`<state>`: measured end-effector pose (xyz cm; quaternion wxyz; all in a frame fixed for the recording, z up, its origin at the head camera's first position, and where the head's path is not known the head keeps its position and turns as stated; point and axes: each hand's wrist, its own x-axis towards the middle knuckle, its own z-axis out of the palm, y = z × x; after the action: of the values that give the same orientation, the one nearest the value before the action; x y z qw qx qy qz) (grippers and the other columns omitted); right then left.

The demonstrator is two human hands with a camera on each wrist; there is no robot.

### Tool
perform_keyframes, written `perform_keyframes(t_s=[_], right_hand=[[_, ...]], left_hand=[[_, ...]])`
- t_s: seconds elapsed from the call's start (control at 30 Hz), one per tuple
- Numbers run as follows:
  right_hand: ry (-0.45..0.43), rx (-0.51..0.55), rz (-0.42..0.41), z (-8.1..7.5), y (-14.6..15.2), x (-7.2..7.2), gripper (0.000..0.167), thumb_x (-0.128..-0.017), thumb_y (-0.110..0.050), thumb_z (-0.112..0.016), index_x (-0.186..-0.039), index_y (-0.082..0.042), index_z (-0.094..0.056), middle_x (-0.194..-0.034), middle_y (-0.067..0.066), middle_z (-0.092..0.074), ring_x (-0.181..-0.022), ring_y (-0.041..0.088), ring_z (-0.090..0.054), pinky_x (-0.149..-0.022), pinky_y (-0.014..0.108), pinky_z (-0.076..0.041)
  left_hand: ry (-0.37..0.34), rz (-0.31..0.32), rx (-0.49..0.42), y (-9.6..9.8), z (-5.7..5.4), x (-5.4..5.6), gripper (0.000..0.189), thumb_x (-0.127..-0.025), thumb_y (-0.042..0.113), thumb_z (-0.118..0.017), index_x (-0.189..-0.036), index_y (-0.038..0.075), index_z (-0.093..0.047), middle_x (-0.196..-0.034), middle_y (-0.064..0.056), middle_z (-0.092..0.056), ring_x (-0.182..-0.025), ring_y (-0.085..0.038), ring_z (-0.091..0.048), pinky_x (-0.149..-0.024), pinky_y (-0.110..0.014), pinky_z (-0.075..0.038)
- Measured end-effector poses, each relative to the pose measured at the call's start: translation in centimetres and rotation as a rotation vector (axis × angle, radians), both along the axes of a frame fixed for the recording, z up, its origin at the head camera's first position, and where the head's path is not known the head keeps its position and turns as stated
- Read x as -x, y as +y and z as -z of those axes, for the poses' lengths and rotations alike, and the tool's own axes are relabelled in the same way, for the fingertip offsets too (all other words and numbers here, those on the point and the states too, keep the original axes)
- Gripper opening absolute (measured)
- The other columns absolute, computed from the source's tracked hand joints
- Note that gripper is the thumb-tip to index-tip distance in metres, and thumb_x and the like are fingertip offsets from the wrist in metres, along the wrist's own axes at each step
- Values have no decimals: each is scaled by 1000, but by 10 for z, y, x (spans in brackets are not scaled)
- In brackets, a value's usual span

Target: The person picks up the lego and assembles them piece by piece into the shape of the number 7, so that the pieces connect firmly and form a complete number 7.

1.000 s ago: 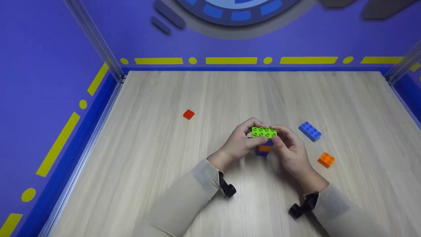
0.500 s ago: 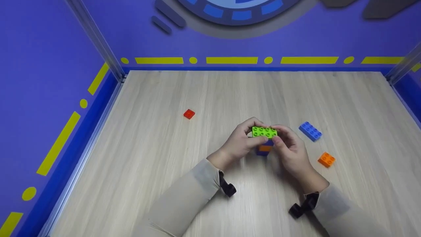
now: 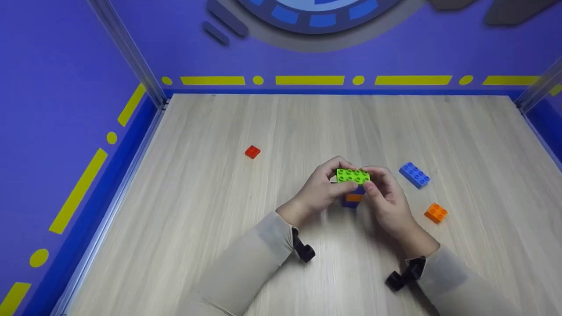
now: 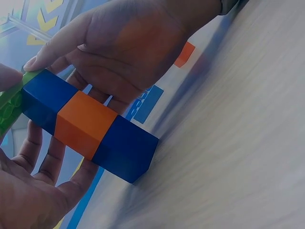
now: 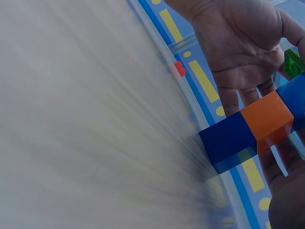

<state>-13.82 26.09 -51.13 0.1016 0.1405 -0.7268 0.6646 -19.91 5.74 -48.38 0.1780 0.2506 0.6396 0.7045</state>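
A short tower stands upright on the table, with a blue block (image 4: pixel 128 148) at the bottom, an orange block (image 4: pixel 85 121) above it and another blue block (image 4: pixel 50 98) higher up. On top sits a light green eight-stud brick (image 3: pixel 353 176), wider than the blocks under it. My left hand (image 3: pixel 322 186) holds this green brick at its left end, thumb along the near side. From the other end my right hand (image 3: pixel 390 202) pinches the green brick, its thumb near the front right corner. Fingers of both hands reach behind the tower, partly hidden in the head view.
To the right of my right hand lie a blue eight-stud brick (image 3: pixel 414 175) and an orange four-stud brick (image 3: pixel 436 213). A small red brick (image 3: pixel 252 152) lies farther back on the left. Blue-purple panels (image 3: pixel 307 61) border the wooden table (image 3: pixel 197 175) at the back and sides.
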Motion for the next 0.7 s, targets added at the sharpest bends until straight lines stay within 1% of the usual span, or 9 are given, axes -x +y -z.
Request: perform_keyframes(t_s=[0.17,0.3,0.47,0.7], right_hand=[[12,11,-29,-1,-2,1,29,-118,-1,-49,-145,10,-49,-134,-4,-64,-122,8,-65,-109,17,-53],[33,13,-32,-1,-3,2,28,-117,1,-48,-144,11,-47,-135,-4,-62,-124,9,-64,-111,17,-52],[33,11,-34,0,-4,2,28,-119,-1,-47,-144,11,-46,-136,-4,-62,-125,8,-63,-112,17,-51],[54,-85,8,2,-6,-1,32,-120,-2,-45,-148,13,-44,-137,-9,-62,-122,5,-63,-110,14,-51]], left_hand=[[3,5,-6,0,0,1,36,-100,5,-73,-133,-6,-65,-125,-1,-68,-103,-7,-67,-86,-21,-59],[6,2,-5,0,-1,0,36,-100,5,-74,-133,-6,-65,-125,-2,-68,-104,-7,-66,-86,-21,-59],[3,8,-19,0,0,0,37,-101,5,-73,-134,-7,-64,-126,-3,-67,-104,-6,-67,-88,-21,-60],[-28,6,-55,2,4,-2,38,-100,4,-73,-134,-9,-61,-122,2,-66,-100,-7,-69,-87,-21,-60]])
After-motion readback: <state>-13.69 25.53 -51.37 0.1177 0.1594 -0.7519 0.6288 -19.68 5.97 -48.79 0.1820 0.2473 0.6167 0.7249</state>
